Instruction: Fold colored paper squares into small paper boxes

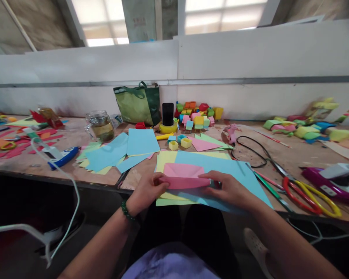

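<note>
Between my hands is a sheet of pink paper (186,183), folded so that a long flap stands along its near side. My left hand (149,190) pinches its left end between thumb and fingers. At the right end, my right hand (223,187) grips the same paper, its fingertips partly hidden behind the fold. Beneath lie large blue sheets (244,174) with yellow sheets (166,158) under them, reaching over the table's front edge. Just beyond stand small yellow paper boxes (186,143) and a folded pink triangle of paper (205,143).
Scissors (302,195) with red and yellow handles lie at right, near a purple glue gun (331,184). A blue glue gun (64,157) lies left, with its white cable over the edge. Behind are a glass jar (100,128), a green bag (138,104) and a phone (168,113).
</note>
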The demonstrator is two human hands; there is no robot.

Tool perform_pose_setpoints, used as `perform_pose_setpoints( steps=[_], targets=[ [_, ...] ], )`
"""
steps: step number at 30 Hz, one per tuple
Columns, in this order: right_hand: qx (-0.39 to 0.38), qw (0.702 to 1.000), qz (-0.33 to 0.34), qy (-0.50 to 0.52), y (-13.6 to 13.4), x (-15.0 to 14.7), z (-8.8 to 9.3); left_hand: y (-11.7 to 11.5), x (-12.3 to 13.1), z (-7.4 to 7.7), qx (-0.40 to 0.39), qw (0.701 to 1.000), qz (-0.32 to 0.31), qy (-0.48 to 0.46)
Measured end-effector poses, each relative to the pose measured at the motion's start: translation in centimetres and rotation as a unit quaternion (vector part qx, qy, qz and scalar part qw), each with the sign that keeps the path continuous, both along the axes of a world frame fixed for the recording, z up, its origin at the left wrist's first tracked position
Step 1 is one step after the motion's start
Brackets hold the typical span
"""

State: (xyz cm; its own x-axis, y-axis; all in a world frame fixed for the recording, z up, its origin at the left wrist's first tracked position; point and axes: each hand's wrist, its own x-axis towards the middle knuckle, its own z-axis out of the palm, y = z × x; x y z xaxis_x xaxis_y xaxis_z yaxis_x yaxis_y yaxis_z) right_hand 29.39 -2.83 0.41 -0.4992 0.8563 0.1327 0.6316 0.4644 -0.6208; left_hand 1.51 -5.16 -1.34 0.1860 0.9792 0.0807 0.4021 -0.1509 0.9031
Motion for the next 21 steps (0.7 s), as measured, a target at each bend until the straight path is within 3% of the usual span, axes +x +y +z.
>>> perform_pose_setpoints(
  steps=[4, 9, 15, 21],
  targets=[
    [-0.054, 0.994, -0.061, 0.070, 0.8, -1.0, -0.7, 1.1, 0.0, 0.1, -0.006, 0.997, 0.055, -0.045],
    [-0.203, 0.960, -0.115, 0.158, 0.9, -1.1, -0.6, 1.8, -0.1, 0.3, -0.034, 0.999, -0.003, -0.033],
    [-0.217, 0.957, -0.095, 0.168, 0.5, -1.2, -0.5, 2.4, 0.8, -0.2, 0.090, 0.994, 0.037, 0.056],
    [-0.207, 0.959, -0.157, 0.111, 0.5, -1.5, -0.5, 2.3, 1.6, -0.4, 0.078, 0.973, 0.084, 0.200]
  ],
)
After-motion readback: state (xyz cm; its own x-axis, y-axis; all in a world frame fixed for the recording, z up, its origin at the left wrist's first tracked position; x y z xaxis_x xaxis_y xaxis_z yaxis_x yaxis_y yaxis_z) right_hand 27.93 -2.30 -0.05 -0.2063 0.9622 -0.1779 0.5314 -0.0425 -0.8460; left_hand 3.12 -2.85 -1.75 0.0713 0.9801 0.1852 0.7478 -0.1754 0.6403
